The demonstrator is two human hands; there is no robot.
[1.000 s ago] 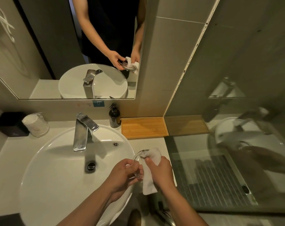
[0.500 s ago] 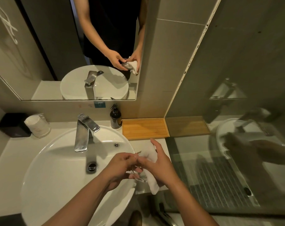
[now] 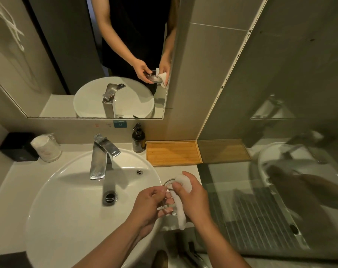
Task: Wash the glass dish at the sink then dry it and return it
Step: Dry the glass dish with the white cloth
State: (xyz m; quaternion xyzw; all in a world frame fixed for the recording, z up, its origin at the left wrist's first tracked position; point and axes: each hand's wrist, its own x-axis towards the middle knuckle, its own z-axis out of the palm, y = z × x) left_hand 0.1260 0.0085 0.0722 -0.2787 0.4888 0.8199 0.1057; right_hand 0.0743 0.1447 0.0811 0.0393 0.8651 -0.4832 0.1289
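A small clear glass dish [image 3: 169, 198] is held over the right rim of the white round sink [image 3: 71, 206]. My left hand [image 3: 147, 206] grips the dish from the left, fingers curled under it. My right hand [image 3: 193, 200] holds a white cloth [image 3: 182, 190] bunched against the dish's inside, with the cloth's tail hanging down below the dish. The mirror [image 3: 87, 55] reflects both hands, the dish and the cloth.
A chrome faucet [image 3: 102, 155] stands at the back of the sink, with no water running. A dark soap pump bottle [image 3: 138, 139] and a wooden tray [image 3: 173, 152] sit behind on the counter. A wrapped roll [image 3: 46, 147] and black box [image 3: 17, 147] are at left. A glass panel [image 3: 270, 190] stands at right.
The dish has been turned in my left hand, and my right hand has closed the cloth onto its upper rim. Both hands stay over the sink's right edge.
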